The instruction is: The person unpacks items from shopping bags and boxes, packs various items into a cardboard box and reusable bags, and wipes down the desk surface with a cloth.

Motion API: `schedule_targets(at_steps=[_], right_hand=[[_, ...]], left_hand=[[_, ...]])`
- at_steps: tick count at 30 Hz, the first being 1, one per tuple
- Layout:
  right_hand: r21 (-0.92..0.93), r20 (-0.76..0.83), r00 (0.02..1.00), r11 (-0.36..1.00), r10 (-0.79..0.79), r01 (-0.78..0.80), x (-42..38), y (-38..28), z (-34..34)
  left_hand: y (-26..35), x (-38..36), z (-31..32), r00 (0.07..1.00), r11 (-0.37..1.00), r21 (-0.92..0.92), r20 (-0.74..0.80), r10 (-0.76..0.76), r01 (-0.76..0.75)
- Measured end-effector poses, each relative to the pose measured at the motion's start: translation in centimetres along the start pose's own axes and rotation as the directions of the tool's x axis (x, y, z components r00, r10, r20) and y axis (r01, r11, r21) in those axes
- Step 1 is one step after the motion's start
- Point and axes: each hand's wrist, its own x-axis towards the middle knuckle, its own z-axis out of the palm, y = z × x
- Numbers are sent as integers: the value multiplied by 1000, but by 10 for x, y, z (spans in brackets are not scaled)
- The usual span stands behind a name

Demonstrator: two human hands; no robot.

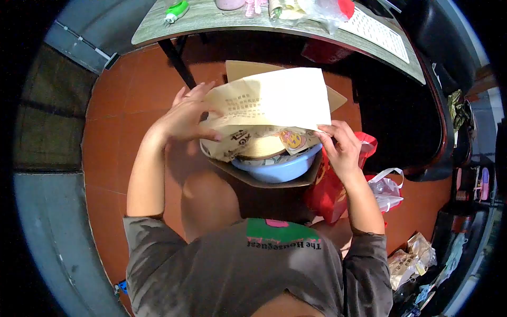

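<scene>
A cream paper bag (pixel 285 95) with printed characters stands up in front of me. My left hand (pixel 187 113) is at its left edge, thumb on the near side and the other fingers spread along the edge. At the lower right corner, my right hand (pixel 340 142) pinches the paper between thumb and fingers. Below the bag sits a light blue basin (pixel 280 171) inside a cardboard box (pixel 237 176). A round straw-coloured item (pixel 259 148) and a printed piece with a yellow cartoon figure (pixel 293 138) show above the basin; the bag hides the rest.
Beyond the box stands a desk (pixel 211 26) with a keyboard (pixel 377 34) and a green-capped bottle (pixel 177 10). A red bag (pixel 330 193) and a white plastic bag (pixel 388 190) sit right of the box. Crumpled packaging (pixel 409 264) lies at the lower right.
</scene>
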Motion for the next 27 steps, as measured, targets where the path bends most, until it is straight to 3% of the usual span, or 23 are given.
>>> schedule_targets(at_steps=[2, 5, 9, 10, 13, 14, 17, 18, 21, 22, 25, 27], right_hand=[[22, -10, 998, 998, -61, 61, 3, 0, 6], [24, -5, 997, 997, -78, 78, 7, -9, 12], [57, -27, 999, 998, 18, -16, 9, -14, 17], [58, 22, 999, 998, 30, -31, 8, -12, 18], [124, -93, 978, 977, 185, -173, 13, -10, 30], [229, -17, 939, 916, 342, -330, 11, -7, 34], [341, 88, 892, 828, 443, -445, 18, -9, 38], [313, 157, 880, 823, 448, -475, 23, -23, 27], [136, 188, 925, 924, 330, -357, 16, -19, 21], [93, 92, 961, 958, 262, -270, 14, -23, 19], [-126, 275, 949, 985, 151, -120, 14, -21, 4], [-204, 200, 978, 979, 50, -8, 16, -24, 2]], left_hand=[[6, 16, 0, 993, 986, 134, 77, 87, -97], [32, 52, -9, 957, 983, 44, 239, 162, -178], [36, 80, -7, 953, 988, -5, 262, 151, -155], [37, 84, -12, 951, 981, -9, 244, 190, -194], [24, 100, -2, 922, 937, -78, 169, 349, -340], [29, 95, -1, 906, 897, -156, 23, 423, -414], [41, 77, 11, 946, 914, -250, -138, 293, -319], [47, 67, 7, 950, 929, -208, -129, 284, -306], [47, 41, 13, 983, 958, -220, -79, 168, -182], [40, 35, 16, 983, 961, -211, 4, 186, -181], [33, 12, 23, 988, 979, -137, -49, 149, -154], [30, 4, 25, 992, 987, -113, -63, 111, -118]])
